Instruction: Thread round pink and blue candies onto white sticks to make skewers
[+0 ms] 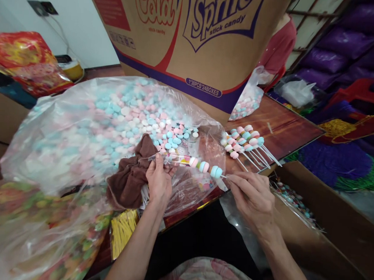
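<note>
Between my two hands runs a candy skewer (203, 166) with pink, blue, green and orange pieces, lying roughly level above the table edge. My right hand (253, 197) pinches its white stick at the blue end. A clear plastic sleeve (177, 159) covers the far end of the skewer, and my left hand (160, 178) has its fingers closed on that sleeve. How far the sleeve reaches along the candy is hard to make out. A brown cloth (128, 176) lies just left of my left hand. Finished-looking candy skewers (244, 141) are stacked on the table beyond my right hand.
A large clear bag (82, 123) of pastel candies spreads over the table. Behind it stands a tall cardboard box (191, 49). Yellow twist ties (123, 232) lie at the front edge. An open carton (322, 220) holding wrapped candy is at right. Another person's sleeve (279, 47) shows behind.
</note>
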Demonstrator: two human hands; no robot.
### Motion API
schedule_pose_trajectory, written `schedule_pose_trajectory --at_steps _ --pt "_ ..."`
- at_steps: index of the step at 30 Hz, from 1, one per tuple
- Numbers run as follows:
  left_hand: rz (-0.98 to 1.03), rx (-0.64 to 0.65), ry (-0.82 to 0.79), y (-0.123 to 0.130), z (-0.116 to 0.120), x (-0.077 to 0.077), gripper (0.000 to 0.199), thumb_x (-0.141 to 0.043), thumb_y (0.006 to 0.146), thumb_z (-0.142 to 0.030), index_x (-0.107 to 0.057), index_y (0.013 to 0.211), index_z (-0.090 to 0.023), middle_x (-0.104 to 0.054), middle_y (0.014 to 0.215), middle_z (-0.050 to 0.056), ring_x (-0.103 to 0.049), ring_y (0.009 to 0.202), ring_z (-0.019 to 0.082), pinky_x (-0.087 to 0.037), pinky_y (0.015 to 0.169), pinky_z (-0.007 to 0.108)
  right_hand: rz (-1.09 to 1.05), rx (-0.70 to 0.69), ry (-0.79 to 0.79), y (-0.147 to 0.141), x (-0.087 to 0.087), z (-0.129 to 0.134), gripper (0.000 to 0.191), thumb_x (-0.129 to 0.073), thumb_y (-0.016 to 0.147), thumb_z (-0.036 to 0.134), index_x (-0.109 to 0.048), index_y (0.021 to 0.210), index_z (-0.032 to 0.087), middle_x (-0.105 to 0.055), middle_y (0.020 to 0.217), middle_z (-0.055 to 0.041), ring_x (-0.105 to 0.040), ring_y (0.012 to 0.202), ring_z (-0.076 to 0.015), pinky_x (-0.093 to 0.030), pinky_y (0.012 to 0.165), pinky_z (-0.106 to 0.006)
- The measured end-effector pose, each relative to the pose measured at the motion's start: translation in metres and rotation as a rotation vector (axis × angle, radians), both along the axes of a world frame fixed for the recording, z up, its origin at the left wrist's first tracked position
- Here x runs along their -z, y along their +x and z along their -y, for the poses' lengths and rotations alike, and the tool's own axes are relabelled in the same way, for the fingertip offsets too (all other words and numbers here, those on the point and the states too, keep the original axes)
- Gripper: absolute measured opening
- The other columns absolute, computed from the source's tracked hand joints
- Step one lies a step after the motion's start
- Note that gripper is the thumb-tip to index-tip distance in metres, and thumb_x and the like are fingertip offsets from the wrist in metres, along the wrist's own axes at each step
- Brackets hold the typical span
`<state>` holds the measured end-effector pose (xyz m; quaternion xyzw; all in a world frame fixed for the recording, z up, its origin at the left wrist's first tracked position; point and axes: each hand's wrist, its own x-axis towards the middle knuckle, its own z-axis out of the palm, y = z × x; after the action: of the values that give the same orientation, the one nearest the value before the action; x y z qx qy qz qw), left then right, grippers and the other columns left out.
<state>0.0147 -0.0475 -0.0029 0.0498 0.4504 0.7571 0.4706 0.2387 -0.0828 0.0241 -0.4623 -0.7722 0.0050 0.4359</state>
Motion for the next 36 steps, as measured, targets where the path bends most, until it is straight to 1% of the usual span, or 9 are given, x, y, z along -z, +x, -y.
schedule_pose_trajectory --at_steps 4,9,12,16,20,23,28,32,36 --pt "-0.047 0.014 0.031 0.001 0.000 0.002 0.034 -0.084 0.069 -0.041 -0.063 0.081 -0.017 -0.063 0.070 -0.004 -0.055 0.053 0.005 -0.048 0.059 0.019 -0.068 -0.062 -0.134 0.003 -0.002 -0.001 0.012 -0.060 0.094 0.021 -0.071 0.091 0.025 -0.071 0.085 -0.0029 -0.066 0.080 -0.0200 -0.043 0.075 -0.036" --pt "-0.259 -0.028 0.132 0.002 0.001 0.001 0.031 -0.079 0.074 -0.044 -0.067 0.084 -0.018 -0.068 0.086 0.001 -0.063 0.073 0.010 -0.050 0.068 0.019 -0.204 -0.087 -0.252 0.001 0.002 -0.003 0.012 -0.061 0.094 0.022 -0.072 0.091 0.024 -0.069 0.087 -0.0030 -0.065 0.081 -0.0195 -0.048 0.076 -0.034" --pt "-0.281 -0.061 0.148 -0.001 0.001 0.000 0.029 -0.077 0.076 -0.044 -0.064 0.080 -0.019 -0.065 0.081 -0.001 -0.061 0.071 0.010 -0.050 0.066 0.019 -0.244 -0.099 -0.322 0.000 0.005 -0.005 0.015 -0.058 0.095 0.022 -0.072 0.089 0.023 -0.067 0.085 -0.0031 -0.064 0.079 -0.0189 -0.049 0.074 -0.032" --pt "-0.326 -0.018 0.104 -0.003 0.002 0.000 0.026 -0.075 0.078 -0.041 -0.063 0.079 -0.018 -0.064 0.080 -0.001 -0.059 0.071 0.010 -0.047 0.062 0.017 -0.221 -0.100 -0.350 0.000 0.007 -0.008 0.016 -0.056 0.096 0.024 -0.071 0.089 0.023 -0.065 0.081 -0.0032 -0.061 0.076 -0.0188 -0.047 0.071 -0.031" --pt "-0.424 -0.022 0.086 -0.001 0.005 0.000 0.023 -0.075 0.079 -0.038 -0.065 0.082 -0.018 -0.065 0.084 0.001 -0.059 0.078 0.012 -0.048 0.069 0.017 -0.207 -0.158 -0.421 0.000 0.005 -0.009 0.018 -0.056 0.096 0.025 -0.070 0.086 0.022 -0.061 0.076 -0.0019 -0.057 0.070 -0.0168 -0.044 0.067 -0.029" --pt "-0.556 -0.030 0.102 0.000 0.007 0.001 0.024 -0.071 0.083 -0.042 -0.067 0.087 -0.019 -0.065 0.088 0.002 -0.059 0.082 0.013 -0.048 0.073 0.019 -0.284 -0.150 -0.467 -0.001 0.007 -0.010 0.017 -0.055 0.096 0.024 -0.069 0.086 0.020 -0.060 0.076 -0.0012 -0.056 0.069 -0.0157 -0.043 0.065 -0.028" --pt "-0.812 0.005 0.057 0.001 0.010 0.003 0.032 -0.063 0.088 -0.049 -0.066 0.087 -0.017 -0.063 0.083 0.001 -0.056 0.076 0.012 -0.046 0.072 0.021 -0.328 -0.187 -0.520 -0.004 0.013 -0.011 0.017 -0.056 0.095 0.021 -0.068 0.083 0.019 -0.057 0.072 0.0002 -0.053 0.068 -0.0144 -0.040 0.065 -0.027" --pt "-0.791 -0.034 0.030 0.002 0.008 0.007 0.033 -0.062 0.089 -0.049 -0.064 0.084 -0.017 -0.061 0.081 0.000 -0.056 0.076 0.011 -0.047 0.072 0.021 -0.427 -0.240 -0.599 -0.003 0.017 -0.010 0.017 -0.056 0.095 0.021 -0.066 0.082 0.020 -0.057 0.073 0.0006 -0.052 0.067 -0.0138 -0.039 0.063 -0.027" --pt "-0.668 -0.049 0.049 0.001 0.003 0.011 0.029 -0.065 0.087 -0.047 -0.063 0.087 -0.018 -0.063 0.083 -0.001 -0.059 0.077 0.011 -0.049 0.072 0.021 -0.444 -0.160 -0.548 -0.002 0.020 -0.009 0.014 -0.058 0.094 0.021 -0.068 0.084 0.020 -0.059 0.075 -0.0001 -0.053 0.069 -0.0146 -0.040 0.066 -0.028"
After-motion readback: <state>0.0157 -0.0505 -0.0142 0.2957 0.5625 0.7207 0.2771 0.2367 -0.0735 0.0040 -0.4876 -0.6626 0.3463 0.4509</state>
